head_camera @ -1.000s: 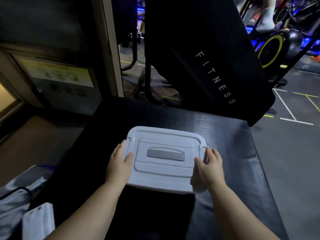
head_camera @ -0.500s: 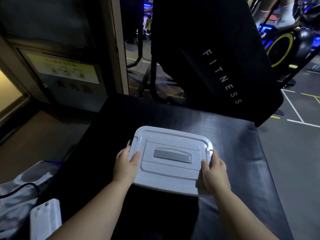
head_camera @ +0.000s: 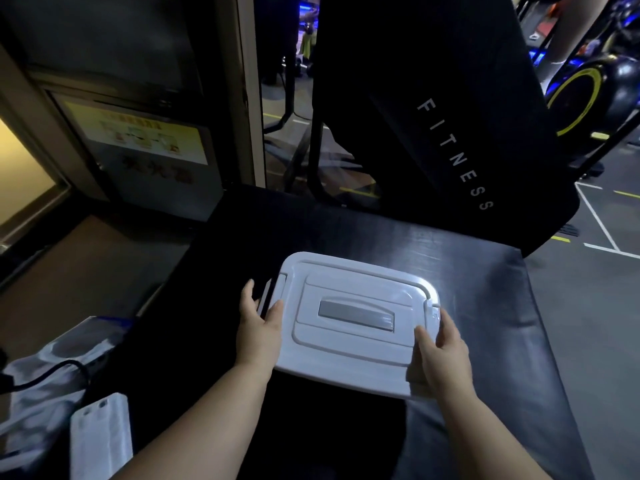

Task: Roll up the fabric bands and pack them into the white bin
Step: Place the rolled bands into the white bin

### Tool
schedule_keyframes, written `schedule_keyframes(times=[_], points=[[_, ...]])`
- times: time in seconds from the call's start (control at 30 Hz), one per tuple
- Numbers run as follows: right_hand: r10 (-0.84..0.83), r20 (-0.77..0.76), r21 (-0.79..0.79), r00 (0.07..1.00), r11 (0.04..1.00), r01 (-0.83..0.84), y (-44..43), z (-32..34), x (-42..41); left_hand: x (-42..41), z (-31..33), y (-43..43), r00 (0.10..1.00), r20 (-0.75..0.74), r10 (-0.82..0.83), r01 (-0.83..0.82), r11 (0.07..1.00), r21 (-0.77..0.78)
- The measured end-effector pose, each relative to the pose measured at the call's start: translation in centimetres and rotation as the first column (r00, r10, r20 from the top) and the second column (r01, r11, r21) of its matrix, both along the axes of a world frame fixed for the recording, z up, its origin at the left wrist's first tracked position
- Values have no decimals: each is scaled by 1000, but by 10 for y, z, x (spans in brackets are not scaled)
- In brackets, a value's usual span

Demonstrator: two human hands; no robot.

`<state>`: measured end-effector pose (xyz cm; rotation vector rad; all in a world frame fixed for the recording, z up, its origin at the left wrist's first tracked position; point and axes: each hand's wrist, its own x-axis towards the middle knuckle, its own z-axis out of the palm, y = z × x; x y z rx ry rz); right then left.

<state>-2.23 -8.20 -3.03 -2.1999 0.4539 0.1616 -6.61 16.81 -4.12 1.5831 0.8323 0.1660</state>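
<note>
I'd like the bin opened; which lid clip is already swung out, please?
The left clip, by the left hand; the right clip, by the right hand, lies flush.

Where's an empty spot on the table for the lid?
The table is bare behind the bin, up to the black banner, and right of it, out to the table's edge. It's crowded at the bin's ends, where the left hand and right hand grip it.

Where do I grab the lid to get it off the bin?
At its two short ends, one hand from each side. The lid sits flat and closed, with a latch at each end; the left hand and right hand grip there. The grey handle lies flush in its recess, so it probably offers little to pinch from above.
</note>
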Motion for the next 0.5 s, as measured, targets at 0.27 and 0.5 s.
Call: schedule_keyframes(times=[0.27,0.5], points=[[-140,-32,-9,990,990,140,0,-3,2,11,-9,19,994,-107,4,0,999,36],[-169,-55,13,984,985,170,-1,-1,4,17,-7,15,989,-112,-95,115,976,187]])
